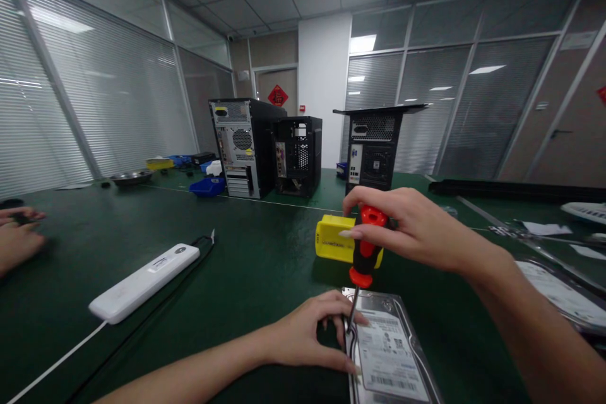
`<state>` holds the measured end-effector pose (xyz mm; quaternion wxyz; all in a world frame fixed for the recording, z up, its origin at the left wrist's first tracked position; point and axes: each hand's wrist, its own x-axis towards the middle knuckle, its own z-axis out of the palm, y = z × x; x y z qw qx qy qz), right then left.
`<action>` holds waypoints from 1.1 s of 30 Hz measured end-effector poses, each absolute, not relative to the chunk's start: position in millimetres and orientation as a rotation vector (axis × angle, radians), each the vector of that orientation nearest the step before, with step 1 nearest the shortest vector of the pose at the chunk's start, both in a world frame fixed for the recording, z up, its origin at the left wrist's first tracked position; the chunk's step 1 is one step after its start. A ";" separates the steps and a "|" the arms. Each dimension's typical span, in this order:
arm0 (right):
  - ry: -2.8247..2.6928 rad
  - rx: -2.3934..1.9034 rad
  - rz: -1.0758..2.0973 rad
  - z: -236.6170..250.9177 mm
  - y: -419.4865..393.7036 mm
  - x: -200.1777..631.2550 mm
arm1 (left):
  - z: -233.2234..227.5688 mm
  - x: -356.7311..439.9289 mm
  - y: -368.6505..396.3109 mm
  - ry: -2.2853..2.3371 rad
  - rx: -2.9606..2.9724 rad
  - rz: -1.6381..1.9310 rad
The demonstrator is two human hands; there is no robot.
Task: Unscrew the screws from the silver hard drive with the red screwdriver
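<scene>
A silver hard drive (392, 353) with a white printed label lies flat on the green table at the lower middle. My left hand (312, 331) grips its left edge, fingers bent over the top side and thumb lower down on the casing. In my right hand (411, 227) is a red and black screwdriver (365, 255), its handle held between thumb and fingers. The screwdriver stands nearly upright, and its shaft runs down to the drive's upper left edge beside my left fingertips. Whether the tip sits in a screw is too small to tell. A yellow plastic bin (331, 240) stands just behind the screwdriver.
A white power strip (146, 281) with cables lies on the left. Computer cases (258, 151), (298, 154) and another case (374, 148) stand at the back. A blue bin (207, 187) is near them. Another drive (563, 293) lies right. Another person's hands (19, 237) show at far left.
</scene>
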<state>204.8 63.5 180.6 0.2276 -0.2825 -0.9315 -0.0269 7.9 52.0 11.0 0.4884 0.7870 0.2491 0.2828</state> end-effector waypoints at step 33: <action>-2.580 -0.773 -0.104 177.5 63.1 205.0 | 11.4 6.8 51.9 0.623 1.935 0.670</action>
